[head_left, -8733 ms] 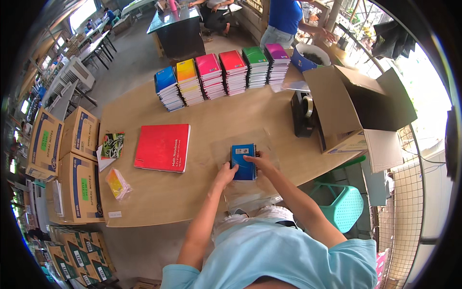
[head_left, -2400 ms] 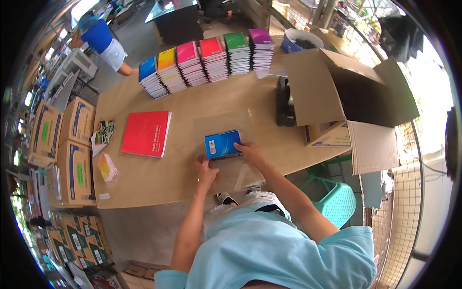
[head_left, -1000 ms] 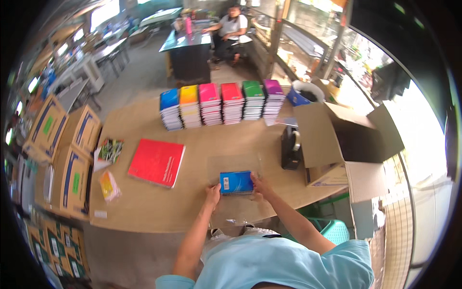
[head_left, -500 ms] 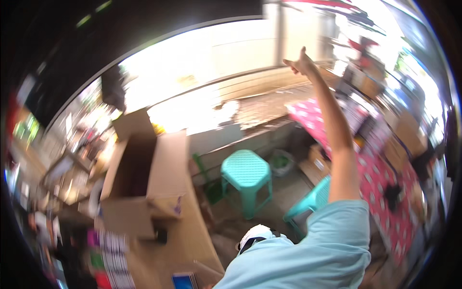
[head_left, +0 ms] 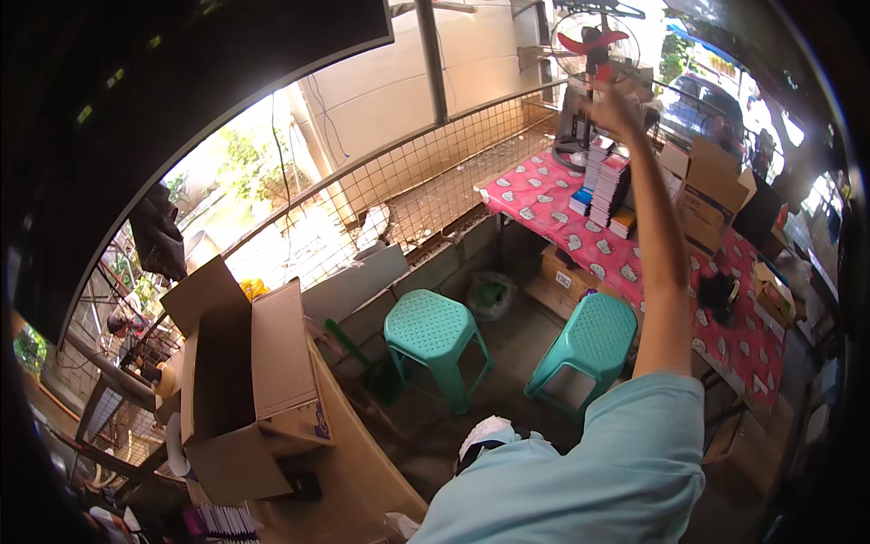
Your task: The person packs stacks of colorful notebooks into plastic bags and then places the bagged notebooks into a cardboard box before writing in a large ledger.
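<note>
My right arm, in a light blue sleeve, is raised and stretched far forward. My right hand [head_left: 614,111] is somewhat blurred; its fingers look apart, and I make out nothing held in it. In the picture it overlaps the standing fan [head_left: 594,43] with red blades; I cannot tell whether they touch. Below it, stacks of books [head_left: 609,186] stand on a table with a pink patterned cloth [head_left: 566,222]. My left hand is out of view.
An open cardboard box [head_left: 285,363] rests on the wooden table [head_left: 362,462] at left. Two green plastic stools [head_left: 430,322] stand between the tables. Another open carton [head_left: 711,195] is on the pink cloth. Wire mesh fencing [head_left: 381,177] runs behind.
The view has swung to the right and become sharper. The fan and pink table now show more fully, and the box and stools sit further left. My right arm stays outstretched.
</note>
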The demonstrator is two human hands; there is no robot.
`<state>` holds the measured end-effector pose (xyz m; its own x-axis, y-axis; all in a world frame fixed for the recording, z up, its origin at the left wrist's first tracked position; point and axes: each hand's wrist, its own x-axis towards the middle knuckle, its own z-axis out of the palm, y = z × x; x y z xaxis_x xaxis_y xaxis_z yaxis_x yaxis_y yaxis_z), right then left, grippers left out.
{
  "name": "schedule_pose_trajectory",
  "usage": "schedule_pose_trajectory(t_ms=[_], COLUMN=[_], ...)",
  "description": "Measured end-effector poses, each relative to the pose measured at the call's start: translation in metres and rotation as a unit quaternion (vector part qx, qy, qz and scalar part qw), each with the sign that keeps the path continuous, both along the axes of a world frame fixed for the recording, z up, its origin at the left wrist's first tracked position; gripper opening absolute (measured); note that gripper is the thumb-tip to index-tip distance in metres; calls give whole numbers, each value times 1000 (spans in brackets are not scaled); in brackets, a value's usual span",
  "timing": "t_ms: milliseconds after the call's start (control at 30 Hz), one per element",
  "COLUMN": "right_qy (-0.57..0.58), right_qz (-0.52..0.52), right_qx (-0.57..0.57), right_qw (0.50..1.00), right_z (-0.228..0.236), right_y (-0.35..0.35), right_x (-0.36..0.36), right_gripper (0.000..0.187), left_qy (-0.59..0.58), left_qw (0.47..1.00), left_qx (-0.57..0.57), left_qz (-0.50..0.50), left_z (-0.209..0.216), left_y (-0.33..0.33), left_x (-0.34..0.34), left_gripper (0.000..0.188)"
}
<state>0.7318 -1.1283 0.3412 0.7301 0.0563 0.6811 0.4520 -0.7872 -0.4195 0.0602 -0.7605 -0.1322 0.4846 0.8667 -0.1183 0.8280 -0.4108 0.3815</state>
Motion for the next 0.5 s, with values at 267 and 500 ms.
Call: schedule_pose_trajectory(t_ms=[267, 500], right_qy=[137, -148], right_qz=[880, 903], right_qx=[-236, -248], right_qw=[389, 317], right_z=[-192, -385], right_y=[296, 292], right_x=[-446, -593], right_gripper=[43, 57], left_qy=[64, 11], left_qw=[982, 930], left_qx=[22, 92], left_qz=[175, 356], left_z=[-27, 97], left_y=[-159, -186], left_x=[-145, -68], left_gripper=[23, 13])
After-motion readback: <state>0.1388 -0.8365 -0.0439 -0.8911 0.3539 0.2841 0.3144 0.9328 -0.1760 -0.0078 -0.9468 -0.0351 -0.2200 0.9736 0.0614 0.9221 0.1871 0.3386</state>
